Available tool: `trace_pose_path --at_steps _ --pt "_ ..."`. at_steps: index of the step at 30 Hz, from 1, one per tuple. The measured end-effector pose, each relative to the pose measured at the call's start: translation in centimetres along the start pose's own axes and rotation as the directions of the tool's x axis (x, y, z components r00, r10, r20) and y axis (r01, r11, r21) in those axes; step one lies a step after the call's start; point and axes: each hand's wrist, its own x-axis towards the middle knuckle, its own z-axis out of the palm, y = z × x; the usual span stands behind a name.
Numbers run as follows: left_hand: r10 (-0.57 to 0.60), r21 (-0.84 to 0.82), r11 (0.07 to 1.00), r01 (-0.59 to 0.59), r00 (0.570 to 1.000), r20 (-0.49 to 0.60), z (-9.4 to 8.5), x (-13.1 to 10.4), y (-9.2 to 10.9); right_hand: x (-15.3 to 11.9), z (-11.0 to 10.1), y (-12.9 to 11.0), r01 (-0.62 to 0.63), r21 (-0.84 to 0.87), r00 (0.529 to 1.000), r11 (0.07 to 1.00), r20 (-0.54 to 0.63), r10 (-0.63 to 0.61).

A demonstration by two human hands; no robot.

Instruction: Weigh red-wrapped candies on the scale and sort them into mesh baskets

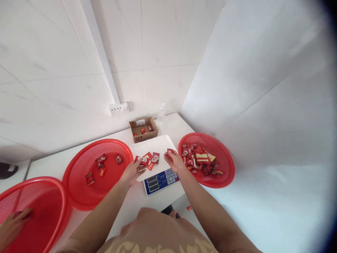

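My left hand (133, 171) holds a red and white packet (142, 161) above the left part of the scale's white tray (160, 142). My right hand (174, 161) pinches a small red packet (170, 151) over the tray's right edge. Between the two hands, several red packets (152, 159) lie on the tray. The blue keypad panel (155, 183) of the scale faces me. To the right, a red basket (228, 165) holds a heap of red packets, some with cream-coloured parts.
A red basket (76, 196) with several packets stands left. Another person's hand (13, 225) reaches into a nearer red basket (61, 211). Behind the scale are a cardboard box (146, 136) with packets and a clear bottle (161, 112). A red packet (189, 208) lies lower down.
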Motion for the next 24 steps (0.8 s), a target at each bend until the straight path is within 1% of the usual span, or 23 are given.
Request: trace_pose_path --at_steps 4,7,10,13,14,16,18,19,20,21,22,24 --pt "0.013 0.121 0.993 -0.016 1.000 0.020 -0.8 0.0 -1.6 -0.5 -1.0 0.5 -0.055 -0.013 0.998 0.998 -0.035 0.054" --pt "0.003 0.162 0.987 -0.010 0.999 0.042 -0.2 0.3 -2.3 -1.0 -1.7 1.1 -0.111 -0.041 0.993 0.993 -0.045 0.109" --pt "0.026 0.136 0.990 -0.039 0.995 0.100 1.4 0.5 -2.0 -1.3 -2.0 1.5 -0.149 -0.090 0.988 0.985 -0.061 0.144" --pt "0.033 0.119 0.991 -0.052 0.988 0.153 2.8 0.4 -1.1 -1.4 -2.2 1.5 -0.152 -0.116 0.987 0.982 -0.067 0.145" --pt "0.018 0.144 0.989 -0.041 0.987 0.158 3.0 0.4 -0.9 -1.5 -2.2 1.4 -0.145 -0.125 0.988 0.981 -0.065 0.138" --pt "-0.022 0.227 0.974 -0.008 0.991 0.131 3.0 0.3 -0.9 -1.6 -2.4 1.3 -0.128 -0.166 0.991 0.978 -0.064 0.119" --pt "-0.042 0.300 0.954 0.015 0.995 0.087 2.3 0.2 -1.2 -1.8 -2.6 1.2 -0.117 -0.277 0.993 0.954 -0.053 0.106" --pt "-0.046 0.320 0.947 0.021 0.996 0.072 1.9 0.1 -1.5 -2.0 -2.7 1.3 -0.109 -0.370 0.994 0.923 -0.033 0.104" --pt "-0.050 0.333 0.943 0.025 0.996 0.067 1.4 0.0 -1.9 -2.1 -2.6 1.4 -0.087 -0.484 0.995 0.871 0.002 0.100" --pt "-0.056 0.342 0.939 0.028 0.996 0.074 1.0 -0.2 -2.2 -2.3 -2.5 1.5 -0.037 -0.608 0.995 0.793 0.053 0.087" --pt "-0.060 0.350 0.936 0.026 0.994 0.088 0.6 -0.3 -2.6 -2.5 -2.2 1.7 0.046 -0.722 0.991 0.691 0.120 0.059" --pt "-0.061 0.371 0.929 0.014 0.991 0.116 0.0 -0.7 -3.2 -2.7 -1.5 2.1 0.244 -0.874 0.963 0.420 0.270 0.001"
